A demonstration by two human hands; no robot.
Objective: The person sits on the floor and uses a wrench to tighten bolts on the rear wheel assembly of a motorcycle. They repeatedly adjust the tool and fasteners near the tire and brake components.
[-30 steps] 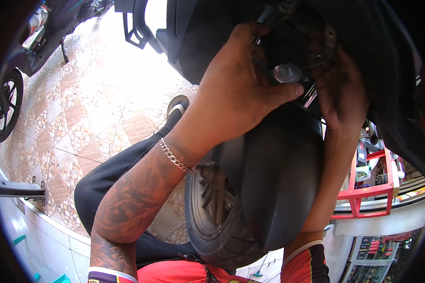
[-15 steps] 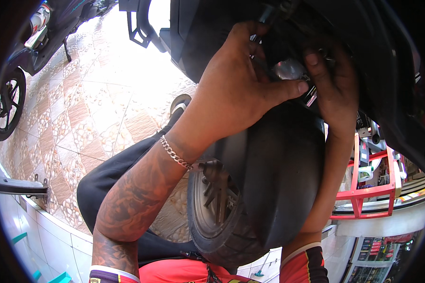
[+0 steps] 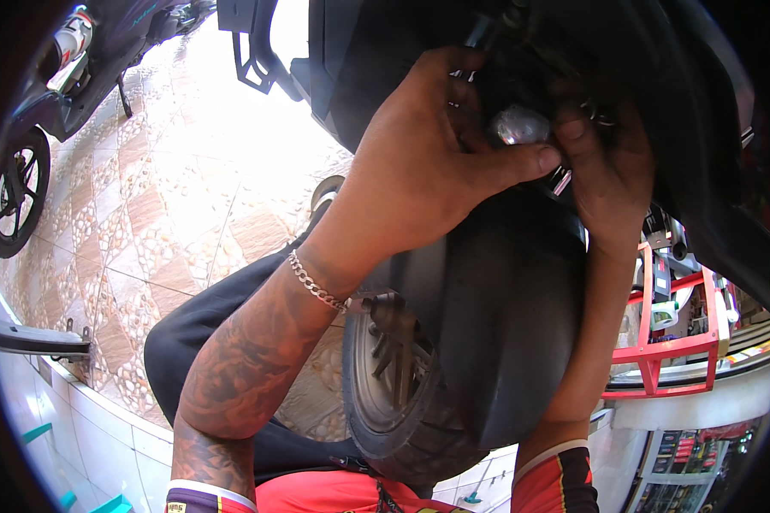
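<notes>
Both my hands reach up under the dark tail of a motorcycle, above its rear wheel [image 3: 385, 427] and black mudguard [image 3: 509, 316]. A shiny silver domed part [image 3: 522, 125], perhaps a lamp, sits between them. My left hand [image 3: 432, 154] curls around its left side, the thumb stretched beneath it and the fingers bent behind into shadow. On the other side, the thumb of my right hand [image 3: 607, 167] presses close to the dome's right edge. The right fingers are bent into the dark recess, and whatever they grip is hidden.
Another motorcycle [image 3: 68, 94] stands at the far left on the patterned tile floor [image 3: 180, 222]. To the right is a red metal frame [image 3: 659, 350] with bottles and tools, and a stocked shelf [image 3: 680, 453] lies below it. A dark metal bar [image 3: 38, 339] juts in at left.
The right thumb has shifted slightly down and in toward the silver dome. My left hand stays around it, with only a small shift of the fingers. The whole view moves slightly.
</notes>
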